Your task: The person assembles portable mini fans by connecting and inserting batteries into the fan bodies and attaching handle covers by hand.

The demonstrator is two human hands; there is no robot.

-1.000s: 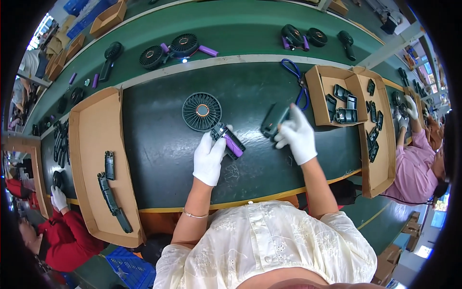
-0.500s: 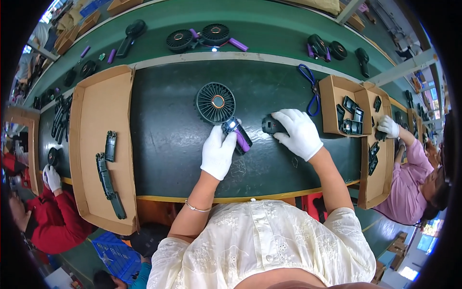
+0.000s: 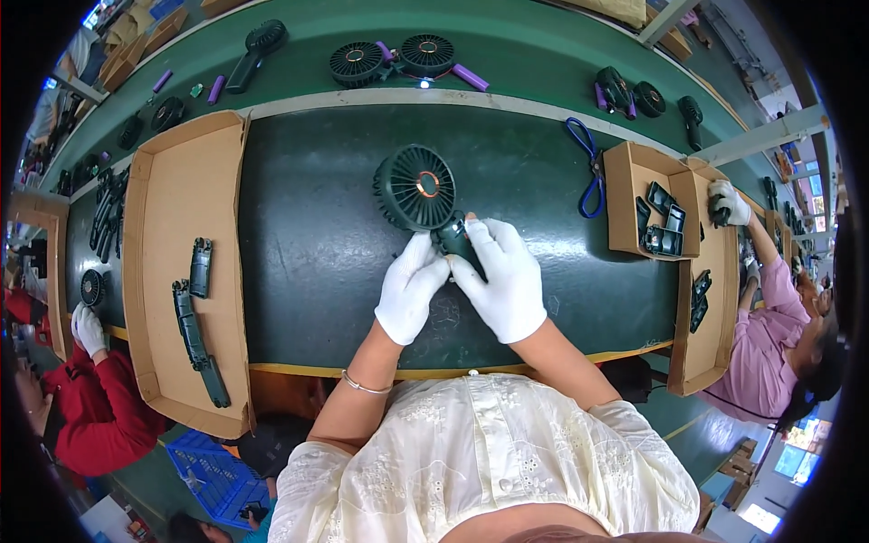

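Observation:
A black handheld fan [image 3: 416,187] with a round ribbed head and a copper-coloured ring at its centre is tilted above the table, its head away from me. My left hand [image 3: 409,288], white-gloved, is closed on the fan's short handle from the left. A black plastic cover piece [image 3: 455,239] lies against that handle. My right hand [image 3: 507,279], also gloved, grips this cover with the thumb low and the fingers along its top right. The fingers of both hands nearly meet at the handle. They hide most of it and any battery inside.
A long cardboard tray [image 3: 143,299] with black handle parts stands left. To the right are a small carton [image 3: 625,204] of black shells, another cardboard tray [image 3: 717,353] and a blue-handled cutting tool [image 3: 593,172]. Fans and purple batteries [image 3: 470,78] lie on the green belt [image 3: 534,59]. Co-workers sit either side.
My right hand has come left with the black cover piece and brought it onto the fan's handle. The purple battery is now covered. Things on the belt have shifted right.

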